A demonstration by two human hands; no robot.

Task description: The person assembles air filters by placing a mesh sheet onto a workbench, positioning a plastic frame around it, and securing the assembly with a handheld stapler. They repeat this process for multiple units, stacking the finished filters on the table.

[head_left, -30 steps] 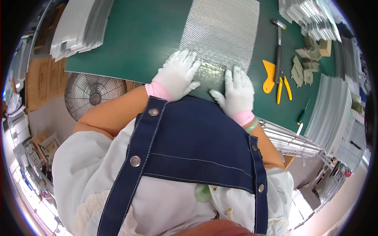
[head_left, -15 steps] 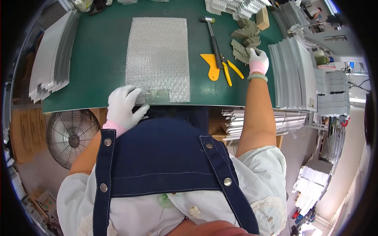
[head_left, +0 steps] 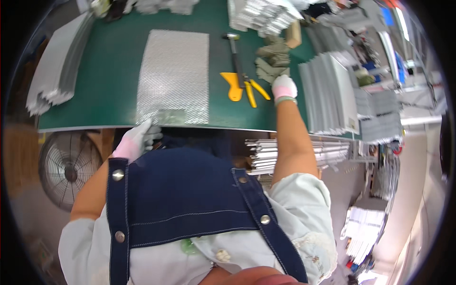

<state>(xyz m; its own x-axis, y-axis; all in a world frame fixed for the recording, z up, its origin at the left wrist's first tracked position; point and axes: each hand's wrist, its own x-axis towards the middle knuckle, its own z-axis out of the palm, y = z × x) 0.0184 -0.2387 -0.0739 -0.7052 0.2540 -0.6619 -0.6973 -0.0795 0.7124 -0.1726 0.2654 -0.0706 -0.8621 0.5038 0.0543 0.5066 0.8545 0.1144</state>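
Observation:
A silvery sheet with a fine mesh texture (head_left: 175, 71) lies flat on the green work table (head_left: 111, 90). A small, clear greenish rectangle (head_left: 172, 116) sits at its near edge. My left hand (head_left: 137, 140), in a white glove with a pink cuff, is at the table's front edge by the sheet's near left corner, fingers apart and slightly blurred. At the right, my gloved right hand (head_left: 285, 87) has its fingers curled at the near end of a pile of grey-green flat pieces (head_left: 273, 57). Its fingertips are partly hidden, so what they grip does not show.
Between sheet and pile lie a hammer (head_left: 235, 57), a yellow scraper (head_left: 232, 87) and yellow-handled pliers (head_left: 251, 93). Stacked panels stand at the left (head_left: 57, 66) and right (head_left: 327, 95). More silvery sheets (head_left: 263, 16) and a wooden block (head_left: 293, 34) are behind. A fan (head_left: 70, 171) stands below left.
The whole view has shifted, moving the table's contents leftward. My left hand has dropped lower at the table edge, by the sheet's corner. My right hand stays at the grey-green pile.

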